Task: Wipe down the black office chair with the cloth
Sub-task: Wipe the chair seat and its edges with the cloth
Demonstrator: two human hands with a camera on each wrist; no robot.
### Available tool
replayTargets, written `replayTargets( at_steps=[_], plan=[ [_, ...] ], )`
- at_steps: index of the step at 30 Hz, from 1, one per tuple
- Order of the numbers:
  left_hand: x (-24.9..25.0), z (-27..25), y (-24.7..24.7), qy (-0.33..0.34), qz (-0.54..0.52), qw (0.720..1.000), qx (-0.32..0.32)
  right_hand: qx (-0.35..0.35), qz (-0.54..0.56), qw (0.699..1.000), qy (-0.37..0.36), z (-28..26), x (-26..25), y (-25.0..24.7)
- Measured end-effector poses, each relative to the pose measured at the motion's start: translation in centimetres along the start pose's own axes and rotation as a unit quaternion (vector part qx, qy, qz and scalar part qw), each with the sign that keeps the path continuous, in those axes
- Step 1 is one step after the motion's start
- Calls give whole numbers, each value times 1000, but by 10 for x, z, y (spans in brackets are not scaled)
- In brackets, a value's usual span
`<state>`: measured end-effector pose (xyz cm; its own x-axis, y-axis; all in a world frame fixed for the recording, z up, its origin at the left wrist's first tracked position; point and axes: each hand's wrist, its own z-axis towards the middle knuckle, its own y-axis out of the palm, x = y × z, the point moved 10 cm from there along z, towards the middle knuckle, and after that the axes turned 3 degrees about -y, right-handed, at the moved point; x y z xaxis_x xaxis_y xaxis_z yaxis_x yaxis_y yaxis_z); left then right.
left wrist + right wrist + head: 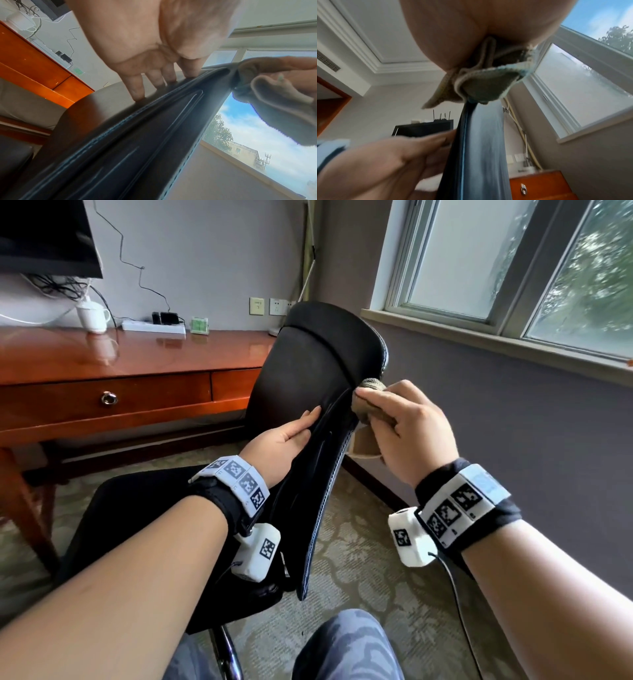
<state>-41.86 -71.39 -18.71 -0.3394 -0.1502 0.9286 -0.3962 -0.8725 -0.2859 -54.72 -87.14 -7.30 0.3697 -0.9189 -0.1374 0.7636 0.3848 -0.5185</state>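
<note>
The black office chair (308,364) stands in front of me, its backrest edge-on with pale stitching down the rim. My left hand (284,436) lies flat against the backrest's front face, its fingers (154,75) straight and pressing on the leather (137,135). My right hand (407,426) grips a bunched brown cloth (371,405) and holds it against the backrest's side edge, just below the headrest bulge. In the right wrist view the cloth (481,86) folds over the top of the chair edge (479,148), with the left hand (393,155) beside it. The cloth (274,108) hangs loose below the right fingers.
A glossy wooden desk (102,392) with drawers stands to the left, bearing a white mug (92,318), a power strip (154,326) and a dark monitor (48,234). A grey wall and window (513,268) close off the right. My knee (346,645) sits near the chair's chrome base (226,652).
</note>
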Motion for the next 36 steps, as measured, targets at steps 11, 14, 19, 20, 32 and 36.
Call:
replayTargets(
  at_steps=[11,14,19,20,32,36],
  plan=[
    [4,-4,0,4,27,1000,0,-152,58,987,1,-32,-9,36],
    [-4,0,5,-26,-86,996,-17,-54,89,994,45,1,-1,-1],
    [-4,3,1,-28,-61,998,-14,-39,53,996,65,1,3,8],
    [-6,5,-1,-22,-27,999,-5,-41,55,995,66,-5,3,13],
    [-17,10,0,-29,-84,995,-40,-40,115,979,165,56,30,-13],
    [-16,9,0,-35,-71,996,-38,-48,58,990,120,41,20,-9]
  ],
)
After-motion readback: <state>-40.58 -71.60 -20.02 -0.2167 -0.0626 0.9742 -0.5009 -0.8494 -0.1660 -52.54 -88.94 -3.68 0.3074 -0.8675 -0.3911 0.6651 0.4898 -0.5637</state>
